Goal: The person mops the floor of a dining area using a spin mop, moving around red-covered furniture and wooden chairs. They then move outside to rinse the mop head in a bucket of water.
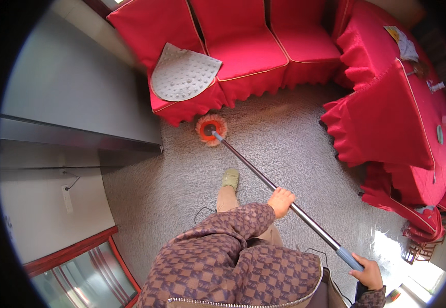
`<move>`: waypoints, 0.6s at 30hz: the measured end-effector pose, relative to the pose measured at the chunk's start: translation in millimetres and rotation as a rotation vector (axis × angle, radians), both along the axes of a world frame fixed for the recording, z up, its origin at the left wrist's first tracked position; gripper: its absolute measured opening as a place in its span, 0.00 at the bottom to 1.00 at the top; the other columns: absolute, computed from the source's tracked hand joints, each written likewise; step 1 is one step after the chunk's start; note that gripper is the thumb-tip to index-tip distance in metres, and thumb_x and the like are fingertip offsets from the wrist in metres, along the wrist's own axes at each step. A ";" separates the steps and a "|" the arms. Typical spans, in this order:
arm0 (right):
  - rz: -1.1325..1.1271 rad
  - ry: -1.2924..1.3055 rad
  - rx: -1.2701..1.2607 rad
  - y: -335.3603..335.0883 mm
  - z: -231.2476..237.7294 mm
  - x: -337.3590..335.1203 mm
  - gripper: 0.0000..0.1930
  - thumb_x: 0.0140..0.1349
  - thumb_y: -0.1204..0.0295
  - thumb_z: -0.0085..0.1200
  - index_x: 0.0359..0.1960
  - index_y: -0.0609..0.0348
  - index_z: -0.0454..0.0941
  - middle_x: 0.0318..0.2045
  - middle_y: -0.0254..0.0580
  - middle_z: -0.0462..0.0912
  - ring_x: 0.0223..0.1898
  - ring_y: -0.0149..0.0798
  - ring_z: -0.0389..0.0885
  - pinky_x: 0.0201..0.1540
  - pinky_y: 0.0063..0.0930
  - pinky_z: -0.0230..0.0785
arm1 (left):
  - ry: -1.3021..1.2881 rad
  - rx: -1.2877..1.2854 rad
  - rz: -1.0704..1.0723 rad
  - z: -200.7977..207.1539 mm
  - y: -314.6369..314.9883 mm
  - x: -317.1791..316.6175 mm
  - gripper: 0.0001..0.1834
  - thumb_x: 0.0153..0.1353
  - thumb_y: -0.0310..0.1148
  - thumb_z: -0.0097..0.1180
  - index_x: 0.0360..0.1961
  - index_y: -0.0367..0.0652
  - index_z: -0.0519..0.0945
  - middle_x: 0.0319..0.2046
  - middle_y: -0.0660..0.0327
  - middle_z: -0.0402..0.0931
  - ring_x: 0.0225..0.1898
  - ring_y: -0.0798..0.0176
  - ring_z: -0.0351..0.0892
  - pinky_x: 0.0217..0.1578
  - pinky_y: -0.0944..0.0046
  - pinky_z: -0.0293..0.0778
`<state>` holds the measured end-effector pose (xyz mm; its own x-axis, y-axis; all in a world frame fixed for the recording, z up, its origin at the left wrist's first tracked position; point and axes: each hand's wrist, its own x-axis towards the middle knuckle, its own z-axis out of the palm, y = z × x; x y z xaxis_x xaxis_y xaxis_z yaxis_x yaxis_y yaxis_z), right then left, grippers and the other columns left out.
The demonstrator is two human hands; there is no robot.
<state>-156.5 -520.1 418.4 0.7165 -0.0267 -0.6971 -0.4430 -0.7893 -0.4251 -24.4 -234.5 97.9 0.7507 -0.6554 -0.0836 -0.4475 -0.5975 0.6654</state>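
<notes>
A mop [307, 222] slants across the view, its pole dark and silver with a blue-grey grip at the near end. Partway along the pole, my left hand [281, 201] is wrapped round it. My right hand [369, 272] closes on the grip at the lower right. At the far end, the round orange mop head [211, 130] with its pinkish fringe rests on the grey floor [284, 133], close to the ruffled hem of a red-covered seat [248, 66].
A grey bumpy mat [187, 72] lies on the left seat. To the left stands a tall grey cabinet [79, 87]; a power strip [67, 199] is on the wall. At right are a red-covered chair [387, 118] and table [441, 174]. My green shoe [230, 177] is below the mop head.
</notes>
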 end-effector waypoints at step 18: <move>0.083 0.190 0.184 263.9 -387.7 -10.8 0.42 0.58 0.72 0.53 0.70 0.52 0.39 0.42 0.66 0.76 0.43 0.64 0.75 0.45 0.48 0.67 | 0.262 0.410 0.308 -126.1 249.9 63.4 0.26 0.58 0.25 0.42 0.60 0.47 0.66 0.64 0.52 0.58 0.67 0.50 0.52 0.65 0.45 0.48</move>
